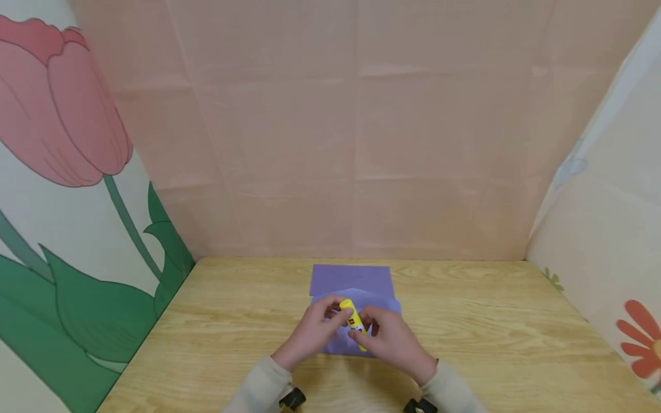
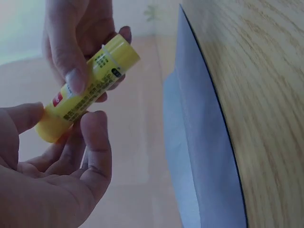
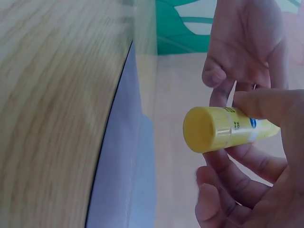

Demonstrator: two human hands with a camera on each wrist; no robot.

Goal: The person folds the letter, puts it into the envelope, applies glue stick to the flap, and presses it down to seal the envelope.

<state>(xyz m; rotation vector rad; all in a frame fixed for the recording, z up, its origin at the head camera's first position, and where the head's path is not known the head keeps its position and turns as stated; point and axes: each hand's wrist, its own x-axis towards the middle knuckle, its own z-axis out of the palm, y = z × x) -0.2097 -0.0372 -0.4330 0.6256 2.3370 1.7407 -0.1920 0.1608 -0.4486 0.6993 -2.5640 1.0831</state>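
Note:
A yellow glue stick (image 1: 353, 322) is held up between both hands, tilted, above purple paper. My left hand (image 1: 315, 328) pinches its far end with the fingertips. My right hand (image 1: 395, 337) grips the body nearer the other end, thumb on one side and fingers on the other. In the left wrist view, the glue stick (image 2: 90, 85) shows printed text and a small red label. Its round yellow end (image 3: 202, 129) faces the right wrist camera. Below the hands lies a paler purple paper piece (image 1: 388, 304), partly hidden by them, with a darker purple rectangle (image 1: 351, 280) just behind it.
The papers lie on a wood-grain table (image 1: 227, 332). A plain pinkish sheet (image 1: 356, 143) hangs along its back edge. Side panels stand left and right, one with a large tulip picture (image 1: 77, 109), the other with a red flower (image 1: 642, 338).

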